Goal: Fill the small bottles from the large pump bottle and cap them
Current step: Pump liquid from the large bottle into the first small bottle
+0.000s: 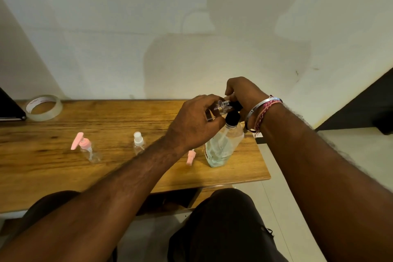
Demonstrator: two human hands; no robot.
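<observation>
- Fingers [209,112] of the left hand [194,123] curl round a small clear bottle [222,107], tipped on its side so its mouth meets the black pump [234,112].
- Right hand [244,93] sits on top of the pump, fingers bent over it, I think ready to push soap out. How tight they hold it, I cannot tell.
- Big bottle [223,147] stands on the bench [106,166] near the right edge, under both hands, so it stays put when pushed.
- Pink cap [190,157] lies just beside the big bottle, likely kept near for closing the small one.
- Two more small bottles wait to the left, out of the way: a white-top bottle [138,142] and a pink-top bottle [87,149], both with tops on.
- Tape roll [44,108] sits far back left.
</observation>
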